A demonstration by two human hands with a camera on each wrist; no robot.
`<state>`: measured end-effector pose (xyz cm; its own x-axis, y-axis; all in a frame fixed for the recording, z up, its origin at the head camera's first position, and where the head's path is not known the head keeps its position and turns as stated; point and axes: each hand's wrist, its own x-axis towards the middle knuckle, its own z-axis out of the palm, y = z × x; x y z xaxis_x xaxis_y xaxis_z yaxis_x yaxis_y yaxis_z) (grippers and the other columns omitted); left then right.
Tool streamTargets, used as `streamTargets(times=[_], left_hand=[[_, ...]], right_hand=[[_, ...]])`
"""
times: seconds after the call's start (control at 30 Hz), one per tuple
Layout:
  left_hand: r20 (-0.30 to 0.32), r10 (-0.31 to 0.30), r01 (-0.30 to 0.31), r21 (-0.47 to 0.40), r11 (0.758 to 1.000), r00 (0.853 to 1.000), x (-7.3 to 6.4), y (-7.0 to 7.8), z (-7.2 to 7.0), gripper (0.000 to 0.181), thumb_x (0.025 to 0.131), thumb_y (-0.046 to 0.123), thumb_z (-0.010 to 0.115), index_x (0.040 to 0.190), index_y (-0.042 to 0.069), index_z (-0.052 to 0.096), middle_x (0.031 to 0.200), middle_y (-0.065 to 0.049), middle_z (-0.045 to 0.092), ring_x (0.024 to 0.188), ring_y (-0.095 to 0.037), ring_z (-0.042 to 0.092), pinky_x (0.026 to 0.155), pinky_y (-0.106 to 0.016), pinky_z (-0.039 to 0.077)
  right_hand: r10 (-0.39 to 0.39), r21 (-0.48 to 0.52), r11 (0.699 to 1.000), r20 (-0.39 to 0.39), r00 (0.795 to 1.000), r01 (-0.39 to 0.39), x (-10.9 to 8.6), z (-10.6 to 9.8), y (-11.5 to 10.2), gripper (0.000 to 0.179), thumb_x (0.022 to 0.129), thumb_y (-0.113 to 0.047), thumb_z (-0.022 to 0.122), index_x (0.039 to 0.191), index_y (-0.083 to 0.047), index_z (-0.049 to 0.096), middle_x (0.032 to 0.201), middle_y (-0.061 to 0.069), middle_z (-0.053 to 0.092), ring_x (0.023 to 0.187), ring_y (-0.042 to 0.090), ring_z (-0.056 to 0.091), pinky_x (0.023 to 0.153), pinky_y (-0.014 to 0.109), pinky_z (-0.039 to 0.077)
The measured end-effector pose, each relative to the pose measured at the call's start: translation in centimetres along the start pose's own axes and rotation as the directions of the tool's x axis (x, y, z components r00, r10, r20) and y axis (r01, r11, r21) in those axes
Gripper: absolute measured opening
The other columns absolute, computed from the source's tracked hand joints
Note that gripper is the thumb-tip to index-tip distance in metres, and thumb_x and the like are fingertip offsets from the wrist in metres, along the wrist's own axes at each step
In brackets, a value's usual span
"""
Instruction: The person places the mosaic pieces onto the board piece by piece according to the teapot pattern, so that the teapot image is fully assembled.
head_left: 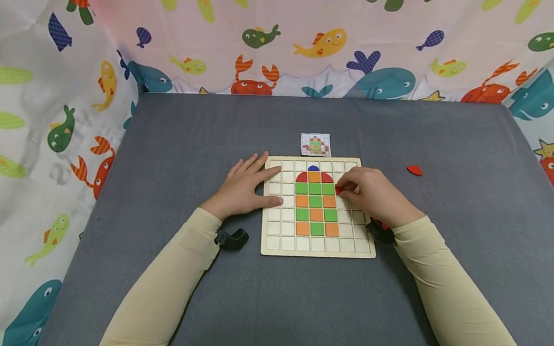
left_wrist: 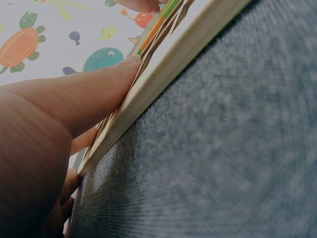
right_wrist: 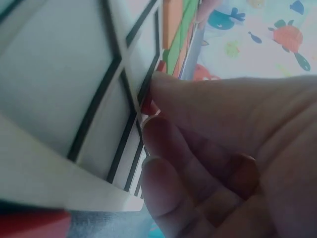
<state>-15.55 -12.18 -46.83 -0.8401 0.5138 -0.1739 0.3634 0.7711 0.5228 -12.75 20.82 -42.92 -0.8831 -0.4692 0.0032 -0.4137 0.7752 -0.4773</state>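
A wooden grid board point(head_left: 288, 242) lies on the grey table. Orange and green squares point(head_left: 315, 201) fill a block in its middle columns. Above them sit two red rounded pieces point(head_left: 301, 178) beside an orange square, topped by a blue half-round piece point(head_left: 313, 168). My left hand point(head_left: 240, 188) rests on the board's left edge with fingers spread, its thumb point(left_wrist: 109, 82) lying over the rim. Between thumb and fingertips, my right hand point(head_left: 375, 193) pinches a small red piece point(right_wrist: 148, 105) at a cell just right of the top green row. The fingers partly hide that piece.
A small printed pattern card point(head_left: 315, 144) lies at the board's far edge. One loose red piece point(head_left: 414, 170) sits to the right. More red point(right_wrist: 34, 225) shows beside the board's right edge, partly hidden by the right wrist. A sea-animal printed cloth point(head_left: 286, 13) hangs behind the table.
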Motion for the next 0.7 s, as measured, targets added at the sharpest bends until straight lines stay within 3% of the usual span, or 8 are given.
streamTargets(times=[0.33, 0.57, 0.7], left_hand=[[0.001, -0.006, 0.006, 0.0, 1.0, 1.0, 0.0, 0.0, 0.0, 0.088, 0.092, 0.07, 0.067, 0.166, 0.036, 0.034, 0.177, 0.001, 0.006, 0.164, -0.023, 0.0, 0.13, -0.049, -0.006], [0.005, -0.004, 0.004, -0.001, 1.0, 1.0, 0.0, 0.1, -0.1, 0.087, 0.092, 0.07, 0.067, 0.166, 0.036, 0.034, 0.177, 0.001, 0.006, 0.164, -0.024, 0.0, 0.13, -0.049, -0.006], [0.005, -0.006, 0.006, 0.002, 1.0, 1.0, -0.1, 0.1, -0.1, 0.087, 0.093, 0.07, 0.067, 0.166, 0.036, 0.034, 0.178, 0.001, 0.005, 0.164, -0.024, -0.001, 0.13, -0.049, -0.006]], right_hand=[[0.121, 0.032, 0.992, 0.074, 0.99, -0.123, -0.6, -2.2, 0.8, 0.017, 0.096, -0.007, 0.075, 0.112, -0.002, 0.079, 0.103, 0.011, 0.075, 0.092, 0.025, 0.068, 0.08, 0.045, 0.058], [0.225, 0.023, 0.974, 0.065, 0.972, -0.227, -1.9, -4.8, 3.5, 0.022, 0.098, -0.011, 0.074, 0.117, 0.0, 0.077, 0.103, 0.015, 0.076, 0.09, 0.027, 0.068, 0.075, 0.042, 0.057], [0.286, 0.0, 0.958, 0.011, 0.958, -0.286, -2.5, -5.8, 5.5, 0.026, 0.098, -0.013, 0.074, 0.12, 0.001, 0.076, 0.11, 0.02, 0.073, 0.094, 0.032, 0.067, 0.075, 0.045, 0.057]])
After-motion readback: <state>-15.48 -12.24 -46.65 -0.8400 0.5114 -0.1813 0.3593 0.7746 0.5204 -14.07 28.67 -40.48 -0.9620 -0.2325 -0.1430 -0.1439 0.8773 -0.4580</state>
